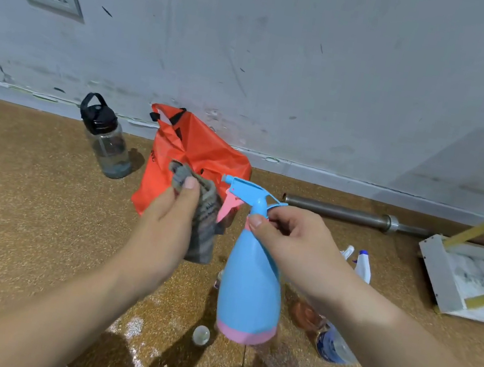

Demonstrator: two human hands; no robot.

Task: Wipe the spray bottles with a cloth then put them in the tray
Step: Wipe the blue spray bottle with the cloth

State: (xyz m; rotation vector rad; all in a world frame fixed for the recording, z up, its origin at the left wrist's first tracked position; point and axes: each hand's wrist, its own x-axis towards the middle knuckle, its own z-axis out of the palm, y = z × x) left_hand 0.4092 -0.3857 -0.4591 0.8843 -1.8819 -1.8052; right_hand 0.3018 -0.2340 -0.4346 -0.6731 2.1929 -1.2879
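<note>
Two hands work over a speckled brown floor: the left hand [169,219] grips a bunched grey cloth [206,219], thumb on top, while the right hand [292,239] pinches the neck of a blue spray bottle [251,290]. The bottle hangs in the air, near upright w/ a slight tilt, nozzle pointing left toward the cloth. Cloth and bottle look just apart, so wiping seems not yet begun. Risk, as judged: the smooth, glossy plastic is held only by a finger pinch at the thin neck. It could swing or slip once the cloth presses its side, dropping onto the other spray bottles [362,267] on the floor below & to the right. A stray finger on the pink trigger [228,206] could also fire a spray. The bottle body is a tapered cone w/ a pink band at the base; the cloth is soft, limp, ribbed. A white tray [440,274] w/ yellow legs lies tipped at right, well apart. Behind are a crinkled orange bag [194,153], a clear water bottle [106,144] and a steel bar [341,212].
</note>
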